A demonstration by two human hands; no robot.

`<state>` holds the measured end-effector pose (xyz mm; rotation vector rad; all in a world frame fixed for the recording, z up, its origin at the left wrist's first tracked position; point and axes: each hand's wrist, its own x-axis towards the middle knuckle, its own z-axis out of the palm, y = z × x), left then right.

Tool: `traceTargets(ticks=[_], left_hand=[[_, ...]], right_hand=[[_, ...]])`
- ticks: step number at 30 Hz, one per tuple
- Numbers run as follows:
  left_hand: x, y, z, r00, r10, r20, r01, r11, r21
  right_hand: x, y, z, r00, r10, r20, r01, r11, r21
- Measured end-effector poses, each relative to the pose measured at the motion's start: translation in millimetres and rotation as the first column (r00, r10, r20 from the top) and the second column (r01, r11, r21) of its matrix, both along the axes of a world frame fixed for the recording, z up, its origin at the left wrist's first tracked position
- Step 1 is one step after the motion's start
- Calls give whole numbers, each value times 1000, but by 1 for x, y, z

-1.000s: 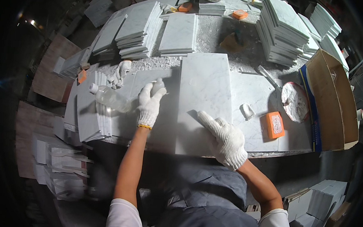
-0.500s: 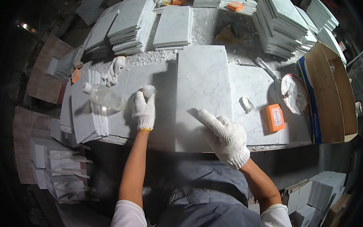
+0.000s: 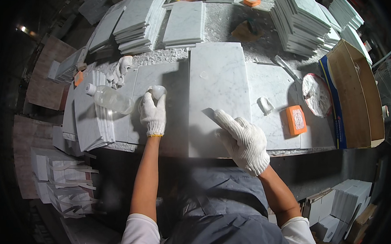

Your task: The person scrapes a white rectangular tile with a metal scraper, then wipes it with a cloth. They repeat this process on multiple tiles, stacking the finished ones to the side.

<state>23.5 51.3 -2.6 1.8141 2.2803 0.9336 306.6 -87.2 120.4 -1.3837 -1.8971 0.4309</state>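
That marble slab (image 3: 217, 94) flat on the tabletop (image 3: 287, 146) looks heavy, stiff and chippy, so grab its long edges; right hand (image 3: 243, 140) rests spread on it, left hand (image 3: 153, 113) beside it pinches a small cup (image 3: 157, 91).

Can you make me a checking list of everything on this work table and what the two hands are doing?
Surface: grey stone bench, dusty, with small chips along its back.
Job's things: big white marble tile lying flat; small pale object, kind unclear.
Clutter: clear plastic bottle on its side, orange block, round dish, crumpled cloth, tile stacks, cardboard box.
Grippers: left hand, gloved, fingers on the small pale object; right hand, gloved, resting on the big tile with a thin flat tool.
Cables: nothing seen.
Surroundings: boxes and tile piles on the floor.
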Motion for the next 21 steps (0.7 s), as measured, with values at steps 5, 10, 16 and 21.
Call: traceTargets(ticks=[5, 10, 16, 21], left_hand=[[0, 0, -2, 999, -11, 45, 9, 999, 41], [7, -5, 4, 985, -29, 168, 6, 991, 135], [40, -61, 36, 973, -209, 93, 146, 880, 451], [61, -66, 70, 816, -571, 90, 494, 770, 405]], right_hand=[[0, -1, 3, 1000, -8, 13, 8, 1000, -23], [2, -2, 4, 1000, -1, -6, 0, 998, -65], [4, -3, -5, 998, -32, -56, 33, 999, 11], [4, -4, -7, 998, -31, -46, 32, 999, 20]])
